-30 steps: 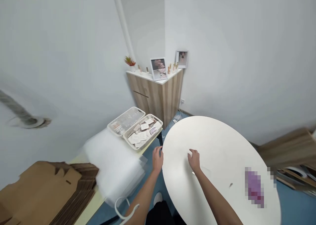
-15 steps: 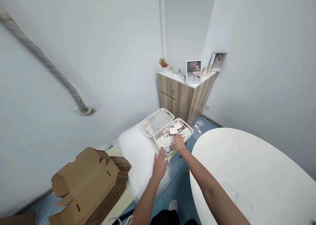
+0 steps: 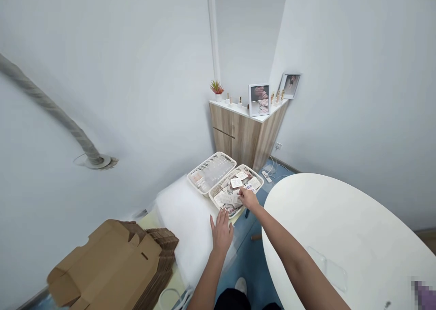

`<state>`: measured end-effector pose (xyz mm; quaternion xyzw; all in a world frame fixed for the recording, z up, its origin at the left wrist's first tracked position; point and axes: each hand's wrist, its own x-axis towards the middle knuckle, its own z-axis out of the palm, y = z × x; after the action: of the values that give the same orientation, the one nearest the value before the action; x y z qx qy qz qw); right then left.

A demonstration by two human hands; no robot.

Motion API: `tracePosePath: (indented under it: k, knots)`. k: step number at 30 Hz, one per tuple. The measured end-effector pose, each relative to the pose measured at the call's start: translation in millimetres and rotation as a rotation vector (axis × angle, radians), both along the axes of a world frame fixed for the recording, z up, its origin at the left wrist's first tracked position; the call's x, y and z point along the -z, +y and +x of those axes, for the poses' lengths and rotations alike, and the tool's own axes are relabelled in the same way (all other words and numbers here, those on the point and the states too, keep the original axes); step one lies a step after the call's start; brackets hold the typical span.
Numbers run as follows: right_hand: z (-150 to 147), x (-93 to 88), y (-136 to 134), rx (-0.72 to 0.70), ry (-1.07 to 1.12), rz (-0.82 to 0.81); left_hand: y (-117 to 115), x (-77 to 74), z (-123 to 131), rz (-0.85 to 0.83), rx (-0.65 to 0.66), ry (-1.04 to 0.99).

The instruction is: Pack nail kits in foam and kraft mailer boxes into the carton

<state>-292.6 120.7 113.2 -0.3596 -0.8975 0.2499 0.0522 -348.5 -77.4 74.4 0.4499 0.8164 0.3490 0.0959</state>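
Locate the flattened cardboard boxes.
In the head view, the stack of flattened cardboard boxes lies at lower left, beside the white foam sheets, left of the left hand.

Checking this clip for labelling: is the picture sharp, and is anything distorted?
Head view: wide lens bows the walls and stretches the white tabletop; light soft and even, no glare; right hand sharp; a pixelated patch blurs the bottom-right corner.

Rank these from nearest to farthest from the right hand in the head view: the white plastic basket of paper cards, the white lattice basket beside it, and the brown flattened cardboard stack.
1. White plastic basket of paper cards: directly under the right hand.
2. White lattice basket: next to the first, further left.
3. Brown flattened cardboard stack: far left, lower in view.
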Motion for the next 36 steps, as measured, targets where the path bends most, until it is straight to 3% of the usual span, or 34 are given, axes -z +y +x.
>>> tracePosePath:
  k: [4,9,12,18,21,24,28,32,36]
  knots:
    - [18.9,-10.3,0.5,0.033,0.103,-0.014,25.4,-21.3,-14.5,0.058,-0.065,0.014]
    - [33.3,-22.2,-3.6,-0.039,0.174,0.025,54.6,-44.4,-42.5,0.107,0.043,-0.036]
    - [36.9,-26.2,-5.5,-0.036,0.159,0.05,57.6,-44.5,-48.0,0.123,0.048,-0.076]
    - [33.2,-26.8,-14.1,0.067,0.158,0.045,49.7,-37.2,-35.7,0.108,0.004,0.021]
    - [31.9,-28.7,-16.6,-0.015,0.202,0.046,45.1,-36.0,-34.4,0.143,-0.026,-0.003]
    - [32.7,-31.5,-14.7,-0.112,0.186,0.048,40.4,-38.2,-40.3,0.139,0.039,0.027]
    - [33.3,-31.9,-9.1,-0.096,0.153,0.013,38.2,-45.0,-49.6,0.076,0.172,0.145]
    - [32.3,-29.8,-4.2,-0.06,0.156,-0.001,42.3,-47.8,-51.3,0.084,0.196,0.253]
    - [33.5,-28.5,-0.3,-0.169,0.145,0.102,47.1,-44.2,-54.6,0.111,0.192,0.15]
